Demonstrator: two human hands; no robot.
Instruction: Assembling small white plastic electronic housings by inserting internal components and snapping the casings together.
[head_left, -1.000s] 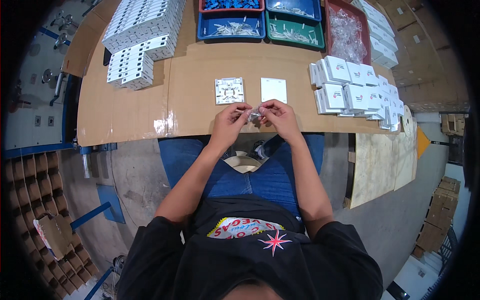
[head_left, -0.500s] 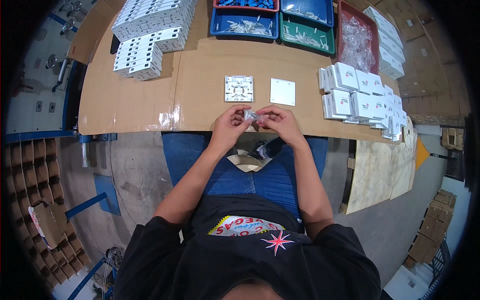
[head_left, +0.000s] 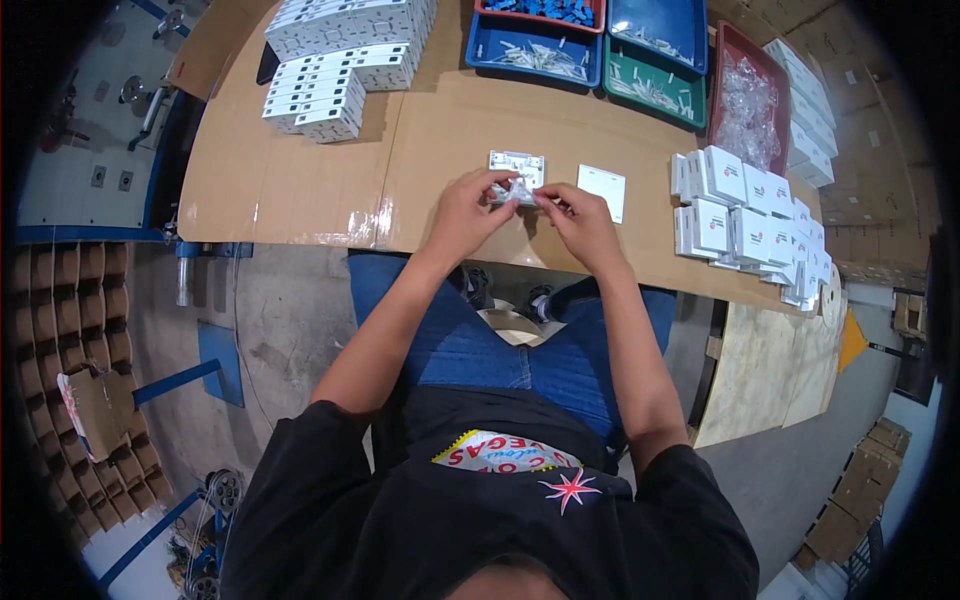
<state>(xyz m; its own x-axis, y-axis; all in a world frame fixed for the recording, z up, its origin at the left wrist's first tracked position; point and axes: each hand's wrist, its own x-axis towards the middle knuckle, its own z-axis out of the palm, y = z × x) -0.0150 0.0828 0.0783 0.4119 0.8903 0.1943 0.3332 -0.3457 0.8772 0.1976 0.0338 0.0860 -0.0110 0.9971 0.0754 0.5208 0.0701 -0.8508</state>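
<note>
My left hand and my right hand pinch a small clear plastic bag between them, with fingers closed on it. What lies inside the bag is too small to make out. The bag is over the near part of a white square plastic housing, which lies on the cardboard-covered table; my fingers and the bag hide its lower half. Just right of the housing, a flat white square cover plate lies apart from both hands.
Stacked white housings stand at the far left. Beyond my hands are a blue tray and a green tray of small white parts, and a red tray of clear bags. White boxed pieces are piled at the right.
Both hands have moved forward with the clear bag, from the table's near edge to over the white housing. The whole view has shifted and turned slightly.
</note>
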